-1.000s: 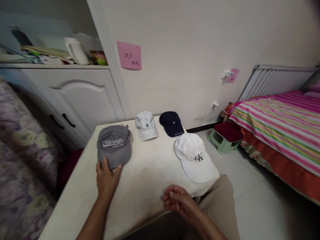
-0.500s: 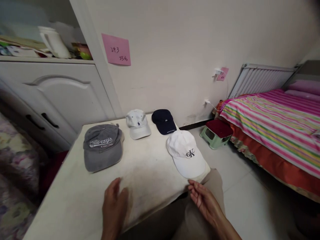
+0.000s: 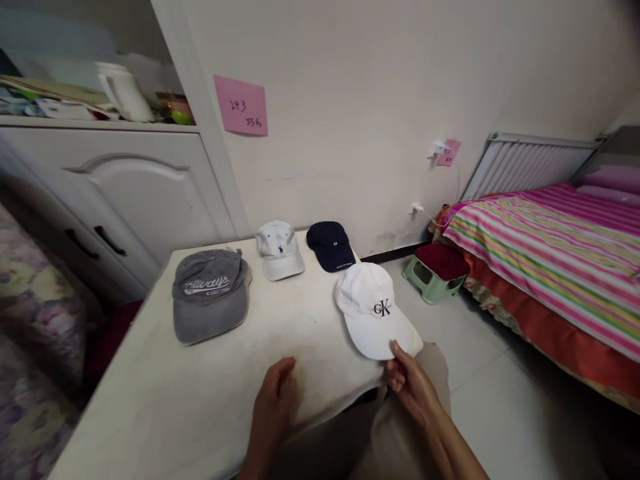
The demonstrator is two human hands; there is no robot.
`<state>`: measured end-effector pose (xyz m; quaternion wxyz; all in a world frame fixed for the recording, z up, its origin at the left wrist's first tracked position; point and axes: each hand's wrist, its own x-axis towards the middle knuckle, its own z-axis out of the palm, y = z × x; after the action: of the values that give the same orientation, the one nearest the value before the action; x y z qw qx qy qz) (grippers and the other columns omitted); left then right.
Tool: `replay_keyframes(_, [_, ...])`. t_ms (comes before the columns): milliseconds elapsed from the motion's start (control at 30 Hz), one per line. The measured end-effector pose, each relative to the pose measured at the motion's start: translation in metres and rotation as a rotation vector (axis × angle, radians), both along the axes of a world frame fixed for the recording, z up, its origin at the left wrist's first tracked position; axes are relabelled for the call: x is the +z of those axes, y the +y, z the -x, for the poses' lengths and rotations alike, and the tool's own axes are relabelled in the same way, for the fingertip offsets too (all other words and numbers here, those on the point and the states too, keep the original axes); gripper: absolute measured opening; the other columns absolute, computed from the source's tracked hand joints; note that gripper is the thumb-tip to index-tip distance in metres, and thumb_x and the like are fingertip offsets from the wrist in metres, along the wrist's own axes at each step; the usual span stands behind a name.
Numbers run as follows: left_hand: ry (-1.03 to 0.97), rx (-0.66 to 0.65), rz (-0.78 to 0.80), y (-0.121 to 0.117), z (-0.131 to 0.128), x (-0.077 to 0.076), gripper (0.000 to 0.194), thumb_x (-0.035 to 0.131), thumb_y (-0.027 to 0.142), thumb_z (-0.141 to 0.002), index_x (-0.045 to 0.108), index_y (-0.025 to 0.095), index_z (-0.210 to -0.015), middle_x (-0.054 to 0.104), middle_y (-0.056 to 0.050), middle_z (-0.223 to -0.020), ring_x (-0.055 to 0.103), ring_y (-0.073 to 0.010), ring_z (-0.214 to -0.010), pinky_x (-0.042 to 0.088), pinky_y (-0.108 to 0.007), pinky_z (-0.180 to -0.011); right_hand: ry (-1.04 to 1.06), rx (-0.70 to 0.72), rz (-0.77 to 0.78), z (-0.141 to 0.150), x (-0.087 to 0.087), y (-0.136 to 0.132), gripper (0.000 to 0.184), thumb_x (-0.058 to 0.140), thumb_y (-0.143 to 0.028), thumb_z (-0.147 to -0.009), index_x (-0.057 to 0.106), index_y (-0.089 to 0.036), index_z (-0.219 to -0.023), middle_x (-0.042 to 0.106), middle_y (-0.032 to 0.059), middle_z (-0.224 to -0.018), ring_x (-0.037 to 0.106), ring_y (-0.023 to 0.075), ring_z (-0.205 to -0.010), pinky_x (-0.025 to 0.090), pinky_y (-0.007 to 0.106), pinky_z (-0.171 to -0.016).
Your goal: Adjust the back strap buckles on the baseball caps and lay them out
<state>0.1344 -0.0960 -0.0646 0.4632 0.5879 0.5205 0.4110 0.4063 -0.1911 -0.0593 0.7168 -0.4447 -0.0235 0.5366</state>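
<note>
My right hand [image 3: 409, 380] pinches the brim of a white baseball cap [image 3: 367, 293] with a black "CK" logo, thumb on top and fingers below. The cap rests at the table's right front corner. My left hand [image 3: 277, 393] hovers over the front of the table, apart from any cap, slightly blurred, with thumb and fingers apart. A grey cap [image 3: 210, 300] lettered "Always" lies at the left. Toward the wall sit a pale cap [image 3: 280, 250] with a small dark emblem and a navy cap [image 3: 331, 247], side by side.
The cream-covered table [image 3: 145, 393] stands against the wall. A white cabinet [image 3: 130, 180] rises behind its left side, with a white jug [image 3: 125, 93] on the shelf. On the right are a green stool [image 3: 435, 270] with a red top and a bed [image 3: 550, 247] with a striped cover.
My right hand has moved up onto the white cap's brim and taken hold of it. My left hand has shifted right across the table. The view has tilted slightly.
</note>
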Motion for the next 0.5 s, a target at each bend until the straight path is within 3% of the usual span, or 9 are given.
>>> replay_keyframes(167, [-0.070, -0.017, 0.099, 0.001, 0.002, 0.005, 0.030, 0.072, 0.032, -0.068, 0.072, 0.022, -0.096, 0.073, -0.010, -0.103, 0.067, -0.0317, -0.101, 0.050, -0.043, -0.092, -0.038, -0.016, -0.029, 0.014, 0.008, 0.017, 0.039, 0.091, -0.036, -0.064, 0.060, -0.015, -0.072, 0.063, -0.0033, -0.054, 0.049, 0.0049, -0.042, 0.046, 0.014, -0.041])
replay_keyframes(267, [-0.170, -0.054, 0.148, -0.002, 0.000, 0.012, 0.027, 0.076, 0.035, -0.067, 0.073, 0.022, -0.091, 0.074, -0.010, -0.098, 0.067, -0.0308, -0.099, 0.050, -0.041, -0.092, -0.045, 0.002, -0.080, 0.030, 0.006, 0.017, 0.041, 0.092, -0.038, -0.061, 0.058, -0.016, -0.066, 0.053, -0.0074, -0.047, 0.049, 0.0054, -0.044, 0.048, 0.015, -0.046])
replay_keyframes(400, [-0.607, -0.084, 0.411, -0.004, -0.008, 0.025, 0.039, 0.073, 0.051, -0.076, 0.072, 0.019, -0.098, 0.075, -0.013, -0.102, 0.068, -0.0295, -0.103, 0.048, -0.042, -0.099, -0.099, 0.140, -0.177, 0.057, 0.001, 0.001, 0.047, 0.087, -0.044, -0.068, 0.052, -0.017, -0.052, 0.038, -0.0090, -0.038, 0.038, 0.0052, -0.040, 0.045, 0.019, -0.048])
replay_keyframes(500, [-0.868, -0.196, 0.618, 0.001, -0.008, 0.042, 0.050, 0.063, 0.059, -0.084, 0.069, 0.015, -0.106, 0.075, -0.017, -0.106, 0.069, -0.0290, -0.103, 0.049, -0.042, -0.098, -0.145, 0.260, -0.156, 0.073, -0.004, -0.012, 0.048, 0.087, -0.049, -0.064, 0.055, -0.017, -0.048, 0.044, -0.0057, -0.038, 0.042, 0.0075, -0.041, 0.046, 0.024, -0.050])
